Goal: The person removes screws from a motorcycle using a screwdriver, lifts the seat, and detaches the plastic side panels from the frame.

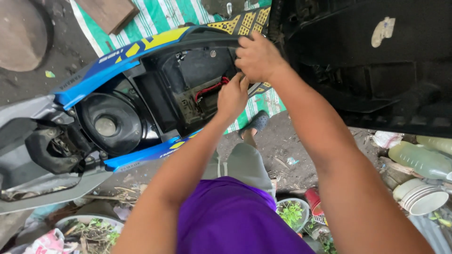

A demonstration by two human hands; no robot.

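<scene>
2 hands (233, 96), 1 scooter (113, 61), 2 bottles (419, 160)

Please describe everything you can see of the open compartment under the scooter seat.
The under-seat compartment is a black tub that looks like plastic, open, with the black seat lifted to its right. Blue and yellow body panels frame it. At its right end sits a recess with red wires. The left hand reaches into that recess by the wires, and the right hand rests on the rim just above. To its left lies a round black tank top with a pale cap.
</scene>
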